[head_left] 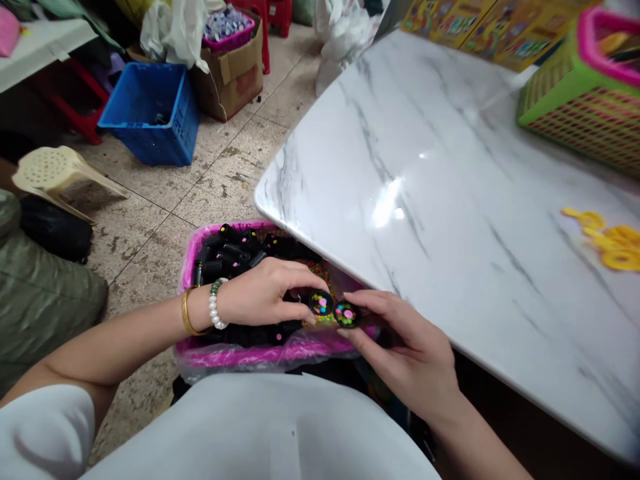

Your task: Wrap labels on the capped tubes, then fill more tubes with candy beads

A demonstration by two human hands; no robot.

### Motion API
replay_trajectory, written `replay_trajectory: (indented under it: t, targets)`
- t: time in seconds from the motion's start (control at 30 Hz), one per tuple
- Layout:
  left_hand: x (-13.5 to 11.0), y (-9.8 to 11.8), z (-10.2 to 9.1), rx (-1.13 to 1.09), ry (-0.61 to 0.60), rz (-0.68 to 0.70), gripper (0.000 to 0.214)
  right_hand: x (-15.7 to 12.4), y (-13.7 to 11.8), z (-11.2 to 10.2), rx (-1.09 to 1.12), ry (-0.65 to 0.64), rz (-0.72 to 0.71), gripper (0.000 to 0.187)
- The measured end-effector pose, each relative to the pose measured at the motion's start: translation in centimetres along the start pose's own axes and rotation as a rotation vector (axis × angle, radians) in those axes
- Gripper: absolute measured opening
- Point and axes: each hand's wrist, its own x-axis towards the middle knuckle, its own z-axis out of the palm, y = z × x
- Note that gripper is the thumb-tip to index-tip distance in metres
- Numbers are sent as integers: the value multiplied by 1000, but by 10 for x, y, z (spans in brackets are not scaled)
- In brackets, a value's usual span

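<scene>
Far left: blue crate (170, 137), dark contents unclear. Next, pink basket (225, 357), plastic-lined, under the worktop's edge: black cylinders (235, 252) at left, multicoloured beads (320, 269) toward right. Above it, left piece (321, 303) is gripped between thumb and fingers of left hand (265, 290). Right piece (347, 313) is pinched in right hand's (415, 347) fingertips, just right of and slightly below it. Bead-filled round ends face up; contact, long axes can't be told. On worktop (450, 200): green basket (550, 103), contents unclear; yellow rings (620, 247).

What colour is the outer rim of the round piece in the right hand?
Black; the round piece shows it best in the head view.
</scene>
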Motion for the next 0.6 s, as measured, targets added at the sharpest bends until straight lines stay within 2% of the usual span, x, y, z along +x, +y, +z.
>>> replay_trajectory:
  t: [0.07, 0.2, 0.33, 0.4, 0.47, 0.6]
  targets:
    - [0, 5, -3, 52, 47, 5, 26, 2, -2, -2, -82, 44, -54, 33]
    - [-2, 8, -10, 122, 86, 34, 24, 5, -1, -4, -255, 50, -214, 44]
    - [-5, 7, -12, 100, 80, 46, 28, 5, 2, -7, -273, 72, -228, 45]
    - [-5, 9, -12, 62, 78, 51, 28, 5, 1, -8, -208, 73, -166, 41]
    - [-2, 12, -12, 9, 78, 47, 27, 6, -2, -10, -78, 57, -46, 35]
    - [9, 22, -17, -104, 75, 32, 29, 8, -9, -14, 346, -19, 239, 27]
